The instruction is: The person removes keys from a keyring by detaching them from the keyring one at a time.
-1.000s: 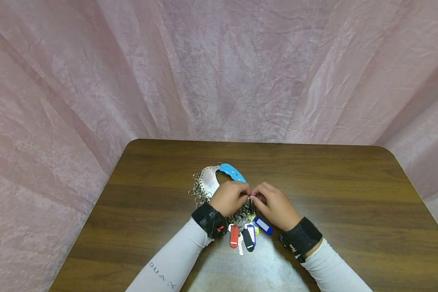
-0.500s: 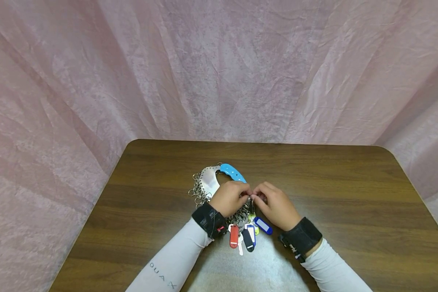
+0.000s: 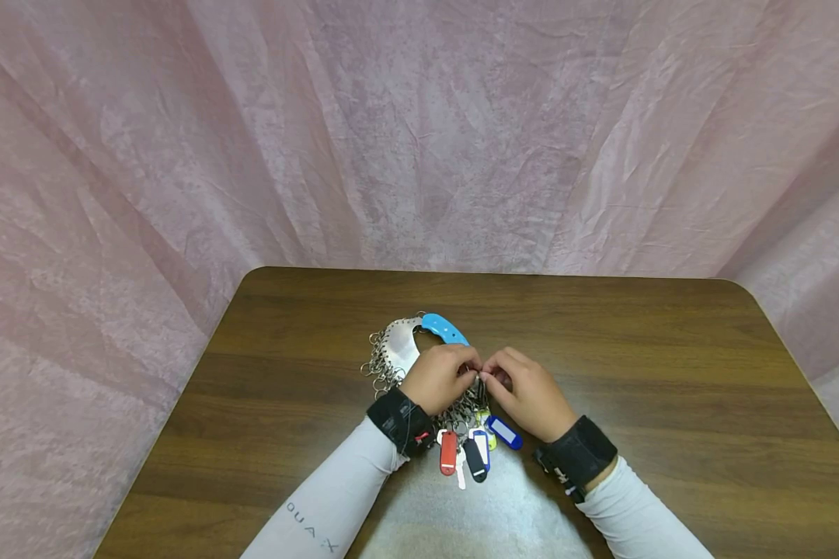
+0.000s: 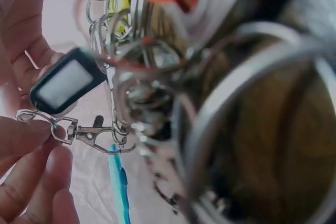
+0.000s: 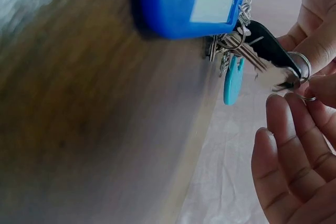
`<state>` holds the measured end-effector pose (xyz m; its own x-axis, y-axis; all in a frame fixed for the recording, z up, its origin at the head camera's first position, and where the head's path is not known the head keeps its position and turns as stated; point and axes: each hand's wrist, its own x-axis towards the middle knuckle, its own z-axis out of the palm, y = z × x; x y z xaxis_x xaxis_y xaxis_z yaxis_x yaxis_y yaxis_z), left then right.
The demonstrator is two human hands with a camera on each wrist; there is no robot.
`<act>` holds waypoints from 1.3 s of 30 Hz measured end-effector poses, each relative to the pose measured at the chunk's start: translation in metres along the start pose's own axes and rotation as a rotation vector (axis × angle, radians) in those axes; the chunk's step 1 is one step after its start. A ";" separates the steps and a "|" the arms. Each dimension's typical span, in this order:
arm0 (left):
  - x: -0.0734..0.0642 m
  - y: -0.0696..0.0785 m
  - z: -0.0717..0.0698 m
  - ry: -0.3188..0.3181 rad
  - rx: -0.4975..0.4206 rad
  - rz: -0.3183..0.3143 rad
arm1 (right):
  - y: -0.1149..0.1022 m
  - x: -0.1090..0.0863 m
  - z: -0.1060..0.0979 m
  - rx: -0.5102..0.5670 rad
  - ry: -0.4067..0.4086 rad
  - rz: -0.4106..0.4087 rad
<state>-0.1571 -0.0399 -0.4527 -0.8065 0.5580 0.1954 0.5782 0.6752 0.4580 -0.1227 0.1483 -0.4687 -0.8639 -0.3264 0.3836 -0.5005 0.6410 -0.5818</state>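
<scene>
Over the table [image 3: 671,373]: clip [image 4: 90,136] between hands, work judged unfinished.
Red tag [image 3: 448,453] nearest; beyond it, my left hand [image 3: 435,379] pinches the clip's end, my right hand [image 3: 531,397] a thin ring [image 5: 308,98]. Left has edged up, hiding more blue handle [image 3: 445,328]: fine adjustment, I judge.

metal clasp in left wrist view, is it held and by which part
Yes: the metal clasp is held in fingertips at its loop end, beside the small ring; no fingers on its hook end.
</scene>
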 end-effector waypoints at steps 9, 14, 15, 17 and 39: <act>0.001 -0.004 0.002 -0.004 -0.066 -0.049 | 0.000 0.001 0.001 0.036 -0.002 -0.049; 0.002 -0.005 0.003 -0.005 -0.101 -0.076 | -0.001 0.002 -0.001 0.037 0.004 -0.081; 0.002 -0.005 0.003 -0.007 -0.108 -0.082 | -0.002 0.002 -0.001 0.038 0.002 -0.083; 0.002 -0.005 0.004 -0.011 -0.119 -0.092 | -0.002 0.002 -0.001 0.040 -0.002 -0.084; 0.001 0.000 0.001 -0.020 -0.070 -0.059 | 0.002 0.002 0.000 0.031 0.016 -0.017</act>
<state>-0.1581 -0.0391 -0.4535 -0.8357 0.5283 0.1498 0.5194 0.6721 0.5278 -0.1253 0.1488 -0.4690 -0.8545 -0.3258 0.4045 -0.5167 0.6133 -0.5974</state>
